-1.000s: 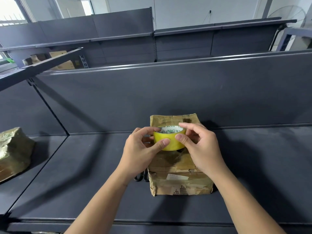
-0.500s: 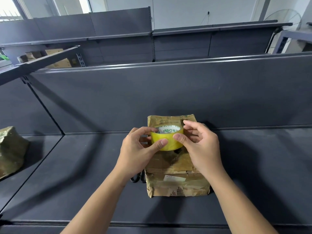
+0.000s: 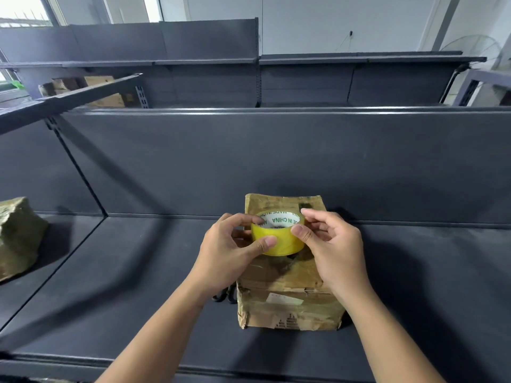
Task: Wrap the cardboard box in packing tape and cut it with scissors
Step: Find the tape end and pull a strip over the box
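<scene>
A person holds a roll of yellow packing tape [image 3: 279, 241] in both hands just above a worn cardboard box [image 3: 287, 310], which stands on a dark grey metal shelf [image 3: 138, 286]. The left hand [image 3: 229, 255] has a closed grip on the roll, with the thumb on its outer face and the fingers curled over the left rim. The right hand [image 3: 334, 250] pinches the roll's right side between thumb and forefinger. The roll's white core, printed "MADE IN CHINA", faces up. The box is creased and covered in brownish tape, has a pale label on its near face, and stands close to the shelf's back panel [image 3: 276, 156]. The black handles of the scissors [image 3: 224, 295] show just beside the box's left side, partly hidden by the left wrist. Well apart at far left, a crumpled tape-wrapped bundle [image 3: 16, 236] rests on the neighbouring shelf.
</scene>
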A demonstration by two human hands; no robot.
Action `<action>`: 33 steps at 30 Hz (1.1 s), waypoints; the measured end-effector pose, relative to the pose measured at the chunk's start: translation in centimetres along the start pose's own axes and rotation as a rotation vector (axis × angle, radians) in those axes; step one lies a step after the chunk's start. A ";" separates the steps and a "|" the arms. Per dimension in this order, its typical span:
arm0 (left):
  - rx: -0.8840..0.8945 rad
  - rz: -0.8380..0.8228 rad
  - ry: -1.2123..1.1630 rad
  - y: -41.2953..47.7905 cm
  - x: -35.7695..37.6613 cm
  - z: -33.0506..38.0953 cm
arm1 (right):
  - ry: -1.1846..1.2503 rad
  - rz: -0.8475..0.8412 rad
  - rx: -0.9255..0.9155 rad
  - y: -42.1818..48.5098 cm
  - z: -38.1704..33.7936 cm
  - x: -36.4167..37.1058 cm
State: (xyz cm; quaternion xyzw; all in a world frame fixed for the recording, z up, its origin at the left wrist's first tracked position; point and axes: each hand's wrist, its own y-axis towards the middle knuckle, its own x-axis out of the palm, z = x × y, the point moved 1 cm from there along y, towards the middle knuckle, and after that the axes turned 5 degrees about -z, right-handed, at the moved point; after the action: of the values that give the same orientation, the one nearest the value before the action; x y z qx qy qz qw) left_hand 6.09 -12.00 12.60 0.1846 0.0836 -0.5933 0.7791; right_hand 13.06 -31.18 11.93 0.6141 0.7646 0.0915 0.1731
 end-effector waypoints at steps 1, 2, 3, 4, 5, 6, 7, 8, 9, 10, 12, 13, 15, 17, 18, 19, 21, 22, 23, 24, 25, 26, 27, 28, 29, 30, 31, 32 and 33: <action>0.000 -0.005 -0.008 0.0 -0.1 -0.1 | -0.007 -0.009 -0.006 0.0 0.0 0.0; 0.000 -0.011 -0.015 0.0 -0.1 -0.2 | -0.016 -0.020 -0.014 0.1 0.0 0.0; -0.003 -0.016 -0.019 0.0 -0.1 -0.2 | -0.026 -0.031 -0.021 0.1 0.0 0.0; -0.006 -0.020 -0.022 0.0 -0.2 -0.3 | -0.039 -0.044 -0.029 0.0 0.0 0.0; -0.010 -0.023 -0.024 0.1 -0.2 -0.3 | -0.059 -0.057 -0.047 0.0 0.0 0.1; -0.011 -0.025 -0.027 0.1 -0.2 -0.3 | -0.089 -0.067 -0.078 -0.2 0.0 0.2; -0.011 -0.027 -0.030 0.2 -0.2 -0.3 | -0.124 -0.069 -0.109 -0.4 0.0 0.3; -0.015 -0.029 -0.036 0.3 -0.3 -0.4 | -0.148 -0.064 -0.128 -0.5 0.0 0.3; -0.022 -0.036 -0.048 0.3 -0.4 -0.4 | -0.145 -0.055 -0.128 -0.6 -0.1 0.4; -0.031 -0.045 -0.071 0.3 -0.4 -0.4 | -0.122 -0.048 -0.112 -0.5 -0.1 0.3; -0.050 -0.060 -0.159 0.1 -0.4 -0.3 | -0.055 -0.047 -0.074 -0.3 -0.1 0.2; -0.055 -0.061 -0.197 0.1 -0.4 -0.3 | -0.021 -0.046 -0.060 -0.3 0.0 0.1; -0.055 -0.055 -0.235 0.0 -0.2 -0.3 | 0.031 -0.012 -0.049 -0.4 0.0 0.1; -0.051 -0.046 -0.241 -0.1 -0.1 -0.2 | 0.055 0.040 -0.052 -0.6 -0.1 0.2; -0.049 -0.039 -0.238 -0.2 0.0 -0.2 | 0.065 0.053 -0.055 -0.7 -0.1 0.2; -0.046 -0.036 -0.239 -0.2 0.0 -0.2 | 0.078 0.058 -0.055 -0.7 -0.2 0.2; -0.044 -0.047 -0.260 -0.3 0.0 -0.2 | 0.112 0.050 -0.048 -0.5 -0.3 0.1; -0.045 -0.058 -0.278 -0.3 -0.1 -0.2 | 0.130 0.043 -0.037 -0.4 -0.3 0.0; -0.047 -0.074 -0.297 -0.4 -0.2 -0.2 | 0.147 0.038 -0.022 -0.3 -0.3 0.0; -0.049 -0.089 -0.313 -0.4 -0.3 -0.2 | 0.164 0.036 -0.005 -0.1 -0.3 -0.1; -0.048 -0.103 -0.322 -0.4 -0.4 -0.2 | 0.179 0.034 0.013 0.1 -0.3 -0.1; -0.042 -0.114 -0.321 -0.4 -0.5 -0.1 | 0.193 0.033 0.030 0.3 -0.2 -0.1; -0.035 -0.121 -0.312 -0.4 -0.5 -0.1 | 0.204 0.034 0.047 0.5 -0.2 -0.1; -0.032 -0.125 -0.301 -0.4 -0.6 0.0 | 0.208 0.035 0.060 0.6 -0.1 0.0; -0.030 -0.127 -0.295 -0.4 -0.6 0.0 | 0.200 0.038 0.068 0.7 0.0 0.0; -0.029 -0.125 -0.294 -0.4 -0.5 0.0 | 0.180 0.041 0.068 0.7 0.1 0.1; -0.028 -0.123 -0.295 -0.4 -0.5 0.0 | 0.153 0.044 0.061 0.7 0.1 0.1; -0.030 -0.118 -0.294 -0.4 -0.4 0.0 | 0.119 0.046 0.050 0.7 0.1 0.2; -0.030 -0.114 -0.292 -0.4 -0.3 -0.1 | 0.082 0.048 0.034 0.6 0.0 0.3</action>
State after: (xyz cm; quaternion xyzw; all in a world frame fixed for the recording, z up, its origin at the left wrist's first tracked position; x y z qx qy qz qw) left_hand 5.62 -11.76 12.57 0.0800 -0.0112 -0.6557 0.7507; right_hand 13.58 -30.72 12.09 0.6308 0.7575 0.1077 0.1291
